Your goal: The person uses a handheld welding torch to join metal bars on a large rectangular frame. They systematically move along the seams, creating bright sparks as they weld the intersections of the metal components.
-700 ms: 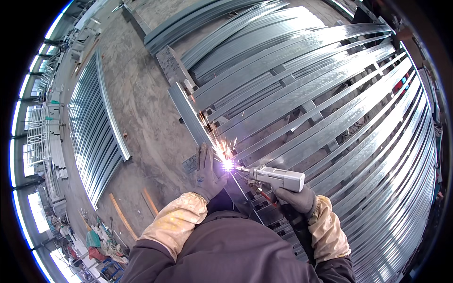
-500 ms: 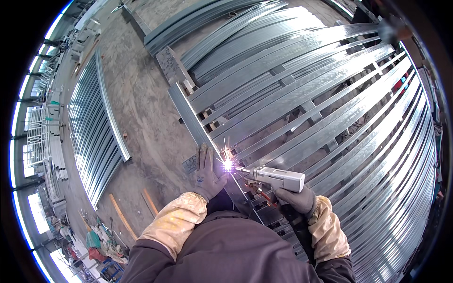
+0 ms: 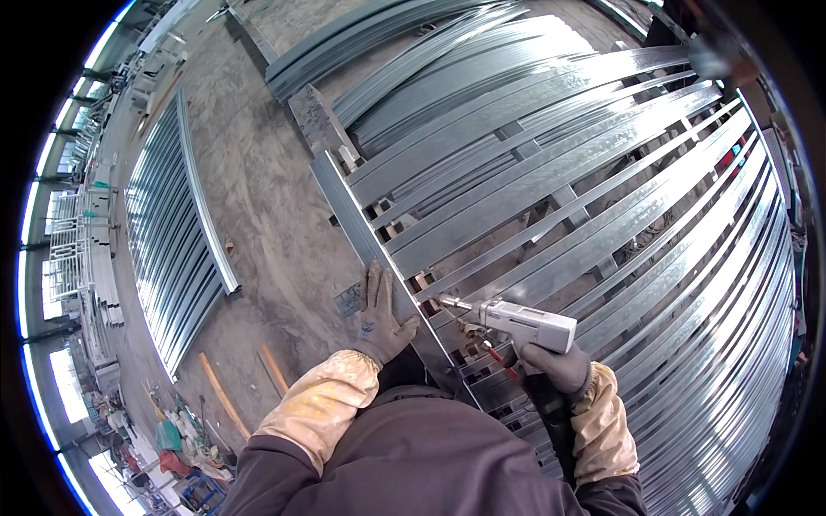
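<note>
My left hand (image 3: 377, 320), in a grey work glove, lies flat on the long metal edge bar (image 3: 346, 211), its fingers stretched out and thumb apart. My right hand (image 3: 561, 368), gloved as well, is wrapped round the handle of a silver-white welding gun (image 3: 527, 325). A thick black cable runs down from the gun along my right forearm. The gun's nozzle points left, just right of the edge bar, with no arc or sparks at its tip. Metal slats (image 3: 482, 225) meet the edge bar at their near ends and stretch off to the right.
Stacks of long metal profiles (image 3: 465, 82) lie beyond the slats. To the left, another slatted metal panel (image 3: 176, 241) lies on the concrete floor (image 3: 267, 206). Two wooden strips (image 3: 222, 391) lie nearer my left arm. Cloths and tools clutter the lower left.
The bright arc and sparks at the nozzle have gone out. My right hand has drawn the welding gun slightly right and back from the edge bar. My left hand has stayed in place.
</note>
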Available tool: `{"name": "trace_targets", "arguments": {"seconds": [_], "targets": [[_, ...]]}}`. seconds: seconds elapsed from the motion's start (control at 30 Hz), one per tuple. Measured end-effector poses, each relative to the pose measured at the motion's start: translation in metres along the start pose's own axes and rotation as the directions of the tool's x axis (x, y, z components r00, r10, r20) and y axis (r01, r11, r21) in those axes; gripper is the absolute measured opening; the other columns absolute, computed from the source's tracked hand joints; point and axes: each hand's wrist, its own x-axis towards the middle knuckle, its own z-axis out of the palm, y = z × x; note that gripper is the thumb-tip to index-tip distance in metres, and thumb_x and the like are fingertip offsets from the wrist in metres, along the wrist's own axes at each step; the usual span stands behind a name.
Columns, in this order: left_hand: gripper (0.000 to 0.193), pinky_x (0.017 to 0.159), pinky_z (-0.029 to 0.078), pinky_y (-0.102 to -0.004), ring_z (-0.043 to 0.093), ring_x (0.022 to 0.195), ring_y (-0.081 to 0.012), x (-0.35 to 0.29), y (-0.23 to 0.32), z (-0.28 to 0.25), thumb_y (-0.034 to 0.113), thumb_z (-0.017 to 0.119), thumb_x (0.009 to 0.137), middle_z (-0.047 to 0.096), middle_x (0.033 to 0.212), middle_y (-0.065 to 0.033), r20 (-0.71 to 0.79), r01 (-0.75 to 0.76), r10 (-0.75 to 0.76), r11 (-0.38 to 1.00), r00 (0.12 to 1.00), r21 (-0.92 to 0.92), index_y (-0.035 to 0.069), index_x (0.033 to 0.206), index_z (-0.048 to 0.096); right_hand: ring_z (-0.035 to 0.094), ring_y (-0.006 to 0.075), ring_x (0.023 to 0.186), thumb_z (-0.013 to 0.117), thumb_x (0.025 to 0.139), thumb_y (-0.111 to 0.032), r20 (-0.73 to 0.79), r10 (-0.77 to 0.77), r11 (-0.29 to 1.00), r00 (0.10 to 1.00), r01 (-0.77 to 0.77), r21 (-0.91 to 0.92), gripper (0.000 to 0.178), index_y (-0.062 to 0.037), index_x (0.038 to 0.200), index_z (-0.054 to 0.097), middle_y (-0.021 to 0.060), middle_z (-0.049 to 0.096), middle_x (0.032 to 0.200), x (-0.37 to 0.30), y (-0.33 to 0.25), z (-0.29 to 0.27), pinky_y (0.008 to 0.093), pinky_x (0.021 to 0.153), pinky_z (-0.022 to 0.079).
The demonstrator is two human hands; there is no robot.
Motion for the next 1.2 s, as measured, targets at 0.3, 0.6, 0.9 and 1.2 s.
{"name": "trace_targets", "arguments": {"seconds": [0.3, 0.6, 0.9, 1.2], "targets": [[0.113, 0.128, 0.008, -0.0515, -0.002, 0.157, -0.0480, -0.005, -0.009, 0.005, 0.041, 0.073, 0.078, 0.003, 0.169, -0.0283, 0.145, 0.003, -0.024, 0.990, 0.989, 0.144, -0.004, 0.162, 0.011, 0.069, 0.0181, 0.064, 0.062, 0.094, -0.022, -0.353, 0.067, 0.997, 0.933, -0.074, -0.006, 0.037, 0.0040, 0.120, 0.063, 0.0131, 0.073, 0.091, -0.055, -0.050, -0.008, 0.0285, 0.057, 0.055], [0.109, 0.127, 0.013, -0.0551, 0.006, 0.155, -0.0520, -0.001, -0.011, 0.011, 0.041, 0.073, 0.077, 0.012, 0.167, -0.0296, -0.005, -0.087, 0.088, 0.992, 0.996, 0.090, -0.003, 0.161, 0.020, 0.061, 0.0148, 0.054, 0.050, 0.105, -0.035, -0.770, -0.247, 0.964, 0.589, 0.233, -0.131, 0.043, 0.0048, 0.105, 0.065, 0.0114, 0.067, 0.076, -0.179, -0.098, 0.023, 0.0257, 0.044, 0.048], [0.082, 0.124, 0.017, -0.0582, 0.025, 0.150, -0.0456, -0.009, 0.058, 0.006, 0.041, 0.077, 0.078, 0.037, 0.159, -0.0221, 0.131, -0.358, 0.348, 0.932, 0.928, 0.059, 0.006, 0.146, 0.050, 0.058, 0.0109, 0.057, 0.049, 0.107, -0.046, -0.877, -0.451, 0.811, 0.166, 0.486, -0.325, 0.048, -0.0004, 0.121, 0.056, 0.0032, 0.061, 0.075, -0.343, -0.109, 0.107, 0.0221, 0.045, 0.047], [0.064, 0.125, 0.016, -0.0548, 0.027, 0.150, -0.0378, -0.006, 0.074, 0.038, 0.033, 0.078, 0.077, 0.042, 0.156, -0.0137, 0.213, -0.391, 0.376, 0.920, 0.902, 0.029, 0.018, 0.137, 0.062, 0.068, 0.0267, 0.103, 0.080, 0.087, -0.018, -0.786, -0.536, 0.280, -0.308, 0.814, -0.509, 0.046, 0.0019, 0.123, 0.061, 0.0131, 0.067, 0.118, -0.474, -0.122, 0.225, 0.0377, 0.079, 0.061]]}}
